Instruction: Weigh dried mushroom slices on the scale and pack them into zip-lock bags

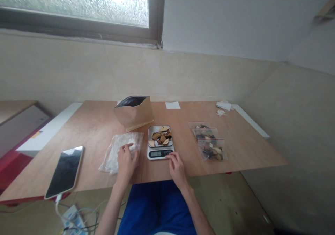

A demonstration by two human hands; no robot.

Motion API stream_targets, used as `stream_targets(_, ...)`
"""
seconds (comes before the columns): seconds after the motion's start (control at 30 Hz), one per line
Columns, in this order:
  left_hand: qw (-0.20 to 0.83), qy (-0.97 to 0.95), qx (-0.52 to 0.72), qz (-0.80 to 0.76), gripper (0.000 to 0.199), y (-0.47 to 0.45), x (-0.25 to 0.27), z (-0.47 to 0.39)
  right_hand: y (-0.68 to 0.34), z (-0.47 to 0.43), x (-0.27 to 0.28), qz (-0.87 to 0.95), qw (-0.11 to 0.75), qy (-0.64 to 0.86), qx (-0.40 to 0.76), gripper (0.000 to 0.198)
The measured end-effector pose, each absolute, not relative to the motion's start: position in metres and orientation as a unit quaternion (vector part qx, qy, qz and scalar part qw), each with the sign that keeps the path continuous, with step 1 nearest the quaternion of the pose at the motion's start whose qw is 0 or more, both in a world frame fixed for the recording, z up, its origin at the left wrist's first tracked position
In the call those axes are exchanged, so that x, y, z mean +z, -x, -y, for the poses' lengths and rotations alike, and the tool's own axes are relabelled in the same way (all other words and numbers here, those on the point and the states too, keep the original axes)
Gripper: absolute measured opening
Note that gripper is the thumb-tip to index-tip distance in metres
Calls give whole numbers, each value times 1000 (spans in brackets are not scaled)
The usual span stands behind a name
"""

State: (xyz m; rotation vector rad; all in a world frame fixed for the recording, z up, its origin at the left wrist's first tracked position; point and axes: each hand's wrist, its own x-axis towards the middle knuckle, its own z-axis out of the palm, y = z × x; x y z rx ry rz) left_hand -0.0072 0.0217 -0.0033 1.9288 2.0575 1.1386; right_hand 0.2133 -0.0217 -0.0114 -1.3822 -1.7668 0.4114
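A small digital kitchen scale (160,154) sits near the table's front edge, with dried brown and pale slices (162,136) on its metal platform. My right hand (178,169) is at the scale's front right corner, fingertips touching by the buttons and holding nothing. To the left lies a pile of clear plastic bags (111,154). My left hand (127,161) rests on them with its fingers apart. Behind the bags stands an unsealed brown paper pouch (136,116) with a dark lining. Right of the scale, several filled zip bags (212,150) overlap in a row.
A phone or tablet (65,172) with a white cable lies at the table's left front. At the back are a white paper (172,105) and some crumpled white pieces (224,105). A power strip (74,219) and cables lie below the left edge.
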Motion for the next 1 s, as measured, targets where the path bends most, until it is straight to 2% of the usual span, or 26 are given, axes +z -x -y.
stream_targets(0.17, 60, -652, 340, -675, 32, 20, -19, -26, -204, 27, -8, 713, 405, 541, 187, 34)
stream_targets(0.33, 50, -655, 280, -700, 39, 17, -10, -25, -191, 32, -5, 724, 402, 522, 205, 34)
stream_targets(0.43, 56, -662, 257, -702, 31, 13, -1, -20, -183, 36, -1, 735, 396, 503, 225, 34)
stream_targets(0.57, 127, -632, 317, -696, 23, 9, 10, -15, -169, 39, 8, 740, 395, 476, 266, 33)
stream_targets(0.67, 165, -589, 389, -689, 23, 5, 21, -11, -155, 34, 16, 716, 425, 461, 307, 28)
stream_targets(0.73, 173, -576, 431, -673, 24, 1, 30, -8, -144, 25, 22, 677, 455, 468, 340, 23)
stream_targets(0.9, 160, -580, 489, -631, 25, -11, 48, 1, -117, -6, 40, 573, 494, 482, 442, 26)
stream_targets(1.0, 156, -570, 516, -620, 24, -15, 51, 5, -111, -19, 50, 561, 503, 472, 458, 18)
